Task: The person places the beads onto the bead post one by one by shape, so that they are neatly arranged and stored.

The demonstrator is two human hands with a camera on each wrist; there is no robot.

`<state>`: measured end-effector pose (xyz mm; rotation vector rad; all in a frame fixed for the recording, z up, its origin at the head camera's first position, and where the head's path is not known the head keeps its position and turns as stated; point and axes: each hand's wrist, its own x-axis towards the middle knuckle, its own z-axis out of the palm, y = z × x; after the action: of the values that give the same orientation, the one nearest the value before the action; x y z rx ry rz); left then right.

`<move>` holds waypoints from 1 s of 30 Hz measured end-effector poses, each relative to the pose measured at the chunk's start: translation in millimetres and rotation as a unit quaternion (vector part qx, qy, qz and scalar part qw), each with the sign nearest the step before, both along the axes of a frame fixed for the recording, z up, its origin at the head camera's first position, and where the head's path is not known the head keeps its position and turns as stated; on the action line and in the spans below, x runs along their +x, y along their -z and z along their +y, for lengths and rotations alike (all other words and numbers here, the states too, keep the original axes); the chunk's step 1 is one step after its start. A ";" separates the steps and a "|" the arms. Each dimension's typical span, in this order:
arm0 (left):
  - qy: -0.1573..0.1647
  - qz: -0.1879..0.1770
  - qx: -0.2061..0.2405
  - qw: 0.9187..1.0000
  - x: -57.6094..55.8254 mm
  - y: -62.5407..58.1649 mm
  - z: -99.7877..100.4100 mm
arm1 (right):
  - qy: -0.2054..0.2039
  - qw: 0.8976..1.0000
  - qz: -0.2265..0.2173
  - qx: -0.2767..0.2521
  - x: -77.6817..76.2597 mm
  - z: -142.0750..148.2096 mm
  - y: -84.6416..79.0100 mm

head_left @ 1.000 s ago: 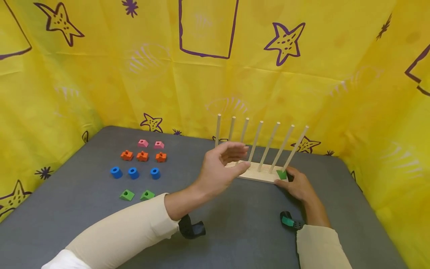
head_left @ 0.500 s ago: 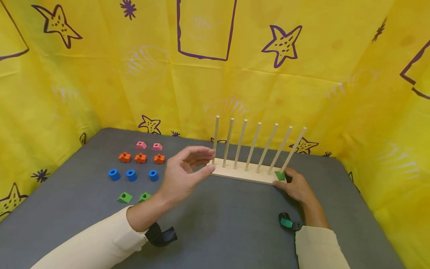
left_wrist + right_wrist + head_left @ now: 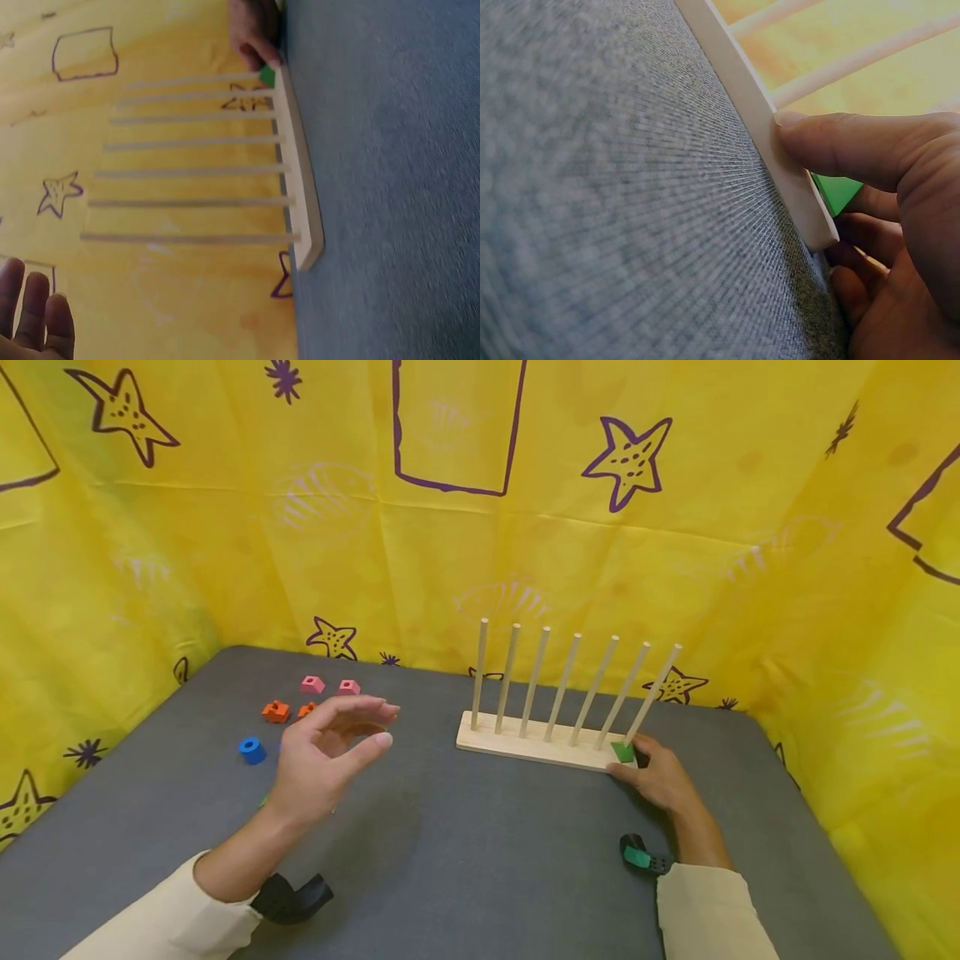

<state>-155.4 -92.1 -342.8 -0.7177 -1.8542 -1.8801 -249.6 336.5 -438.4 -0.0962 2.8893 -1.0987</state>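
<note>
A pale wooden peg rack [image 3: 540,747] with several upright rods stands on the grey table. One green block [image 3: 622,752] sits at the foot of its rightmost rod. My right hand [image 3: 663,781] grips that end of the rack; in the right wrist view the thumb [image 3: 840,146] lies against the base's front edge, with the fingers behind its end. Left of the rack, my left hand [image 3: 315,768] hovers with fingers loosely bent and nothing in it. It hides part of the loose blocks, including most of the green ones. Its fingertips [image 3: 34,311] show in the left wrist view.
Pink blocks [image 3: 312,684], orange blocks [image 3: 275,712] and a blue cylinder [image 3: 252,750] lie at the table's left. A black wrist mount [image 3: 292,900] hangs under the left forearm, another [image 3: 637,853] by the right. Yellow patterned cloth [image 3: 450,552] encloses the table.
My left hand has moved left, away from in front of the rack to over the loose blocks. My right hand has stayed at the rack's right end.
</note>
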 end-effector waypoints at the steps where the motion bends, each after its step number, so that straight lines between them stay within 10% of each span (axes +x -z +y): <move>1: 0.004 0.002 0.008 1.000 0.8 0.8 -4.5 | -0.001 1.000 0.001 -0.001 0.0 0.1 0.1; 10: 0.054 0.051 0.077 0.994 4.0 12.5 -36.6 | -0.011 1.000 0.010 0.001 0.5 1.0 0.4; 30: -0.050 -0.023 0.038 0.998 17.4 48.4 -109.8 | -0.009 1.000 0.010 0.006 -0.7 0.8 1.3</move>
<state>-138.0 -201.9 -391.2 -0.5509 -1.8013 -1.9068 -250.3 337.3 -439.7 -0.1329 2.9057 -1.0838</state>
